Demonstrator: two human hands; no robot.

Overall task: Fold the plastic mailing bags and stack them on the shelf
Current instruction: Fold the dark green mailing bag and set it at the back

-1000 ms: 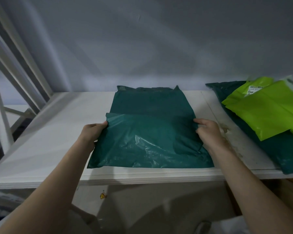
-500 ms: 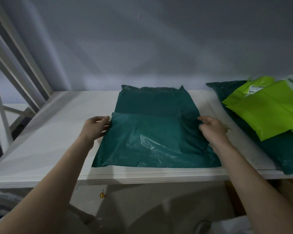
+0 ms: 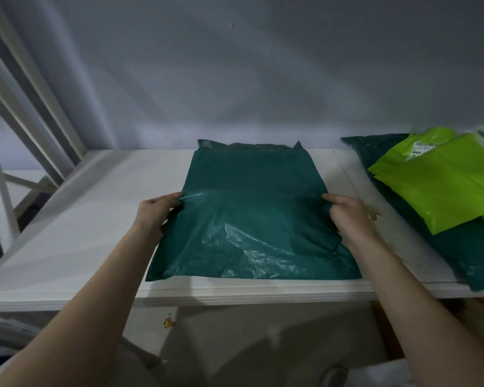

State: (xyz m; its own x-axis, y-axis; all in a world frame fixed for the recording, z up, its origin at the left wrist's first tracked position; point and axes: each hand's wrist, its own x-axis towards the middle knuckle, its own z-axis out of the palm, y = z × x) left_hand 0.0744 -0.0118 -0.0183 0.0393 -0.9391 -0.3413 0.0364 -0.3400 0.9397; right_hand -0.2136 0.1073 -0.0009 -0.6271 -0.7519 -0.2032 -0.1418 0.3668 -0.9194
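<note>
Green mailing bag: folded, centre of frame, flat on white shelf
Left hand: pinching fold's left edge
Right hand: pinching right edge

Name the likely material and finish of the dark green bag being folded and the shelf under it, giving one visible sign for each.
Dark green bag: thin glossy plastic film; it crinkles and catches highlights. Shelf: probably white-painted wood or board; matte, with a layered front edge.

Pretty dim and bluish overall, with soft light falling from up front so the grey wall carries broad diagonal shadows. There's some glare on the crinkled dark green bag, the lime green bags at the right edge look smeared, and the wide-angle lens bends the white shelf and frame at the sides.
</note>
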